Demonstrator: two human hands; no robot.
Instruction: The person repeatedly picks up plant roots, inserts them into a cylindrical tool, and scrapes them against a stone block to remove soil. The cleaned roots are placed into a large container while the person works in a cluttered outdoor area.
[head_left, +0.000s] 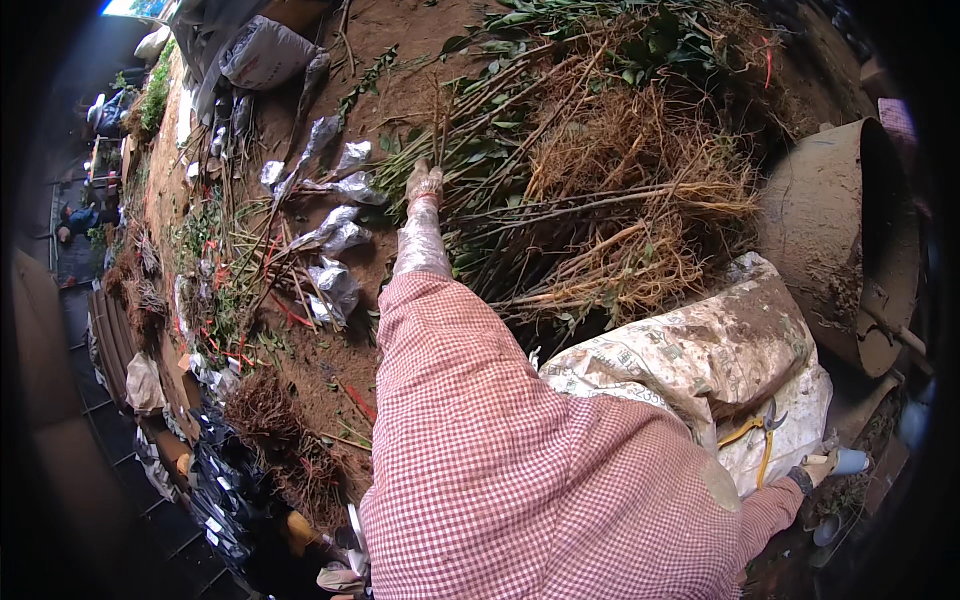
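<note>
My left hand (424, 184), soiled and with a red band at the wrist, reaches out to the green stems of a heap of bare-root saplings (510, 142). Clear plastic film wraps the forearm behind it. Thin brown twigs rise beside the fingertips, and whether the fingers grip them is too unclear to tell. At lower right, my right hand (822, 466), with a dark band on the wrist, holds a blue-grey cylinder (850, 461). Yellow-handled pruning shears (763, 435) lie near that hand on a dirty white woven sack (675, 360), which bears printing.
A mud-coated tub (817, 217) lies tipped at right. Foil-wrapped bundles (337, 229) rest on the bare soil left of my arm, near cuttings with red ties (217, 277). Brown roots (266, 412) and black plastic bags (217, 495) lie lower left. People (112, 112) are in the far left background.
</note>
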